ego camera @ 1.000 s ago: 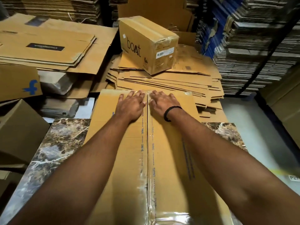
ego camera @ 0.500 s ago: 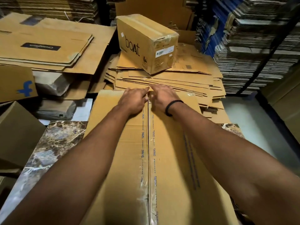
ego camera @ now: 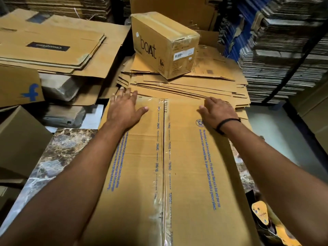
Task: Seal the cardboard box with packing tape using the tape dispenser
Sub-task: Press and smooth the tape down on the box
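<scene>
Here, a long cardboard box (ego camera: 195, 174) fills the centre of the frame, lying on a marbled table (ego camera: 58, 151), with its closed flaps meeting at a seam (ego camera: 163, 157) that runs straight from the bottom centre to the upper centre. Clear packing tape (ego camera: 159, 201) glints along that seam. The left hand (ego camera: 124, 109) lies flat with fingers spread on the left flap, near the box's upper edge. The right hand (ego camera: 219, 110) rests palm down on the right flap at the same height, holding nothing. The two hands are well apart, one on each side of the seam. A yellow tool, probably the tape dispenser (ego camera: 260, 214), sits at the lower right beside the box and just under the right forearm. The right hand is therefore likely the nearer one to fetch it.
</scene>
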`<action>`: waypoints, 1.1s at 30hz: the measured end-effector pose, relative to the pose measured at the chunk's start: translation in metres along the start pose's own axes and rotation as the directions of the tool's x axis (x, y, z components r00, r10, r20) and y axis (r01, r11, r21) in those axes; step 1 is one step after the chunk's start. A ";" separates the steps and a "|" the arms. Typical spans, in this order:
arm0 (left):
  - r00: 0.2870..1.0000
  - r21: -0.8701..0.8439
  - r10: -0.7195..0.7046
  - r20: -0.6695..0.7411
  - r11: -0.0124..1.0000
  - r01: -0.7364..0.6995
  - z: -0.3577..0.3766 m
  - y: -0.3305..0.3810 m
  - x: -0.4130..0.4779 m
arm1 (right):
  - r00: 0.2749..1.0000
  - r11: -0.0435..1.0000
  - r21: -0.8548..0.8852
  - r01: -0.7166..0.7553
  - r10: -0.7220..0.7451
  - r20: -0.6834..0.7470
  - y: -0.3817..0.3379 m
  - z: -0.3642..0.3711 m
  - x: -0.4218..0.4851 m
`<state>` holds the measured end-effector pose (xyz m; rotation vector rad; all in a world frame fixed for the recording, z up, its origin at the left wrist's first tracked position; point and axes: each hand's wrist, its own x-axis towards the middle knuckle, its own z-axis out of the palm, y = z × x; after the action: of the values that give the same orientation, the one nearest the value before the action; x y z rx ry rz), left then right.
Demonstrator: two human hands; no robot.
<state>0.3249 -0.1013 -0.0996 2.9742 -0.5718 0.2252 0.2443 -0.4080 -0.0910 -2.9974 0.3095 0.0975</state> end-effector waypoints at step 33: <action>0.869 -0.188 0.486 0.092 0.866 -0.464 -0.054 0.048 -0.364 | 0.916 0.914 -0.068 0.399 -0.401 -0.017 -0.093 0.057 -0.386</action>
<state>-0.0345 -0.0076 -0.1026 2.6541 -1.2776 0.0074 -0.1163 -0.2335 -0.1065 -3.0536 -0.3152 0.0203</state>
